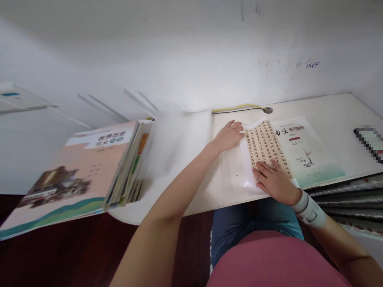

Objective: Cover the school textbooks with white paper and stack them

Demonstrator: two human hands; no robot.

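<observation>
White painted wall, scuffed with a few pen marks, stands behind the pale desk [329, 111] I sit at. Near the middle of the desk's front edge lies a clear plastic sleeve [247, 175]. It seems to hold a tan sheet of black brush characters [266, 143], which lies slanted to the desk's edges. My left hand [229, 135] lies open and flat, palm down, fingertips touching the sleeve's far left corner; it grips nothing. My right hand [275, 181] is open too, spread palm down on the near end of the tan sheet, with a white band [308, 209] round the wrist. Under the sleeve's right side lies a closed white-and-green calligraphy practice book [308, 155], its lower edge close to the front edge. A dark-edged phone [369, 141] rests toward the right edge, apart from the book. A yellow cable [239, 107] runs along the back edge. At the left end a leaning stack of schoolbooks [128, 167] and a pink-covered textbook [74, 171] overhang the front-left corner. Between the stack and my left arm the desk is bare, apart from a blurred white patch I cannot make out.
</observation>
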